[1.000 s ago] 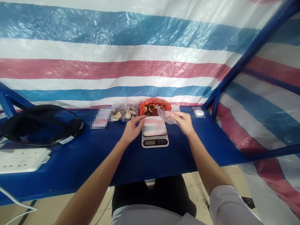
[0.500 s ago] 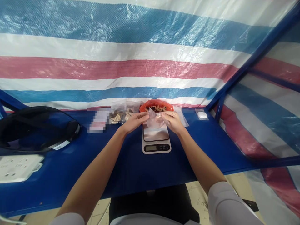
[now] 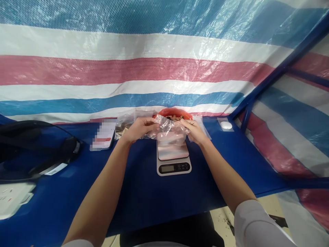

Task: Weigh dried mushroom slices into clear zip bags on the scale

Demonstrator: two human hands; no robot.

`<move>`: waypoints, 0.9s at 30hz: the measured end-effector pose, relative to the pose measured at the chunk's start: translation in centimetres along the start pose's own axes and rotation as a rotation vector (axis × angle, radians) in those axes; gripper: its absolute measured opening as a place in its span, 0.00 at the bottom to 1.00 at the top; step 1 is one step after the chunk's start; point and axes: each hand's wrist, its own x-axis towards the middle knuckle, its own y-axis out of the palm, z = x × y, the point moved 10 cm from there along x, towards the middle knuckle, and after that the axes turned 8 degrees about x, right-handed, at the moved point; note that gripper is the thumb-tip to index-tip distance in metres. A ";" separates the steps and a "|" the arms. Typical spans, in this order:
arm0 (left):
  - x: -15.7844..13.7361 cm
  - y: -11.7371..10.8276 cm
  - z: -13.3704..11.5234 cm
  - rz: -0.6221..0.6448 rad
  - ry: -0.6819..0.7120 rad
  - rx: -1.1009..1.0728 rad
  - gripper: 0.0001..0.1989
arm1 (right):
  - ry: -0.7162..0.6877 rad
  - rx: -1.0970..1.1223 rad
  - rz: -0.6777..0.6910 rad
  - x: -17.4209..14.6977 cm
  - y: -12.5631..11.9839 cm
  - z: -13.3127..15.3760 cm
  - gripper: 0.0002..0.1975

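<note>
Clear bag (image 3: pixel 168 127), between both hands (image 3: pixel 139 129) (image 3: pixel 195 132), gripped

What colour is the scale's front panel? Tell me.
The scale has a black panel with a grey display, seen best in the head view.

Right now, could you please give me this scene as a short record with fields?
Left hand: holds one side of a thin clear bag
Right hand: holds that bag's other side
Below the bag: white scale, display unreadable
Beyond the scale: red bag with brown pieces
Beside left hand: bagged pale pieces
Right side: small white rounded thing
Surface: blue table
</note>
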 end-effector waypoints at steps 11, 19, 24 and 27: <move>-0.5 -0.5 -1.2 0.086 -0.001 0.255 0.18 | 0.055 -0.261 0.167 2.4 4.8 1.4 0.16; -0.4 -0.5 0.2 0.073 -0.074 0.215 0.21 | 0.043 -0.288 0.129 3.2 3.7 0.5 0.11; -0.4 -1.9 0.9 -0.057 -0.103 0.172 0.23 | 0.052 -0.303 0.100 3.1 2.8 0.6 0.11; -0.4 -2.4 0.4 -0.122 -0.052 0.203 0.23 | 0.071 -0.345 0.144 2.9 3.2 0.7 0.12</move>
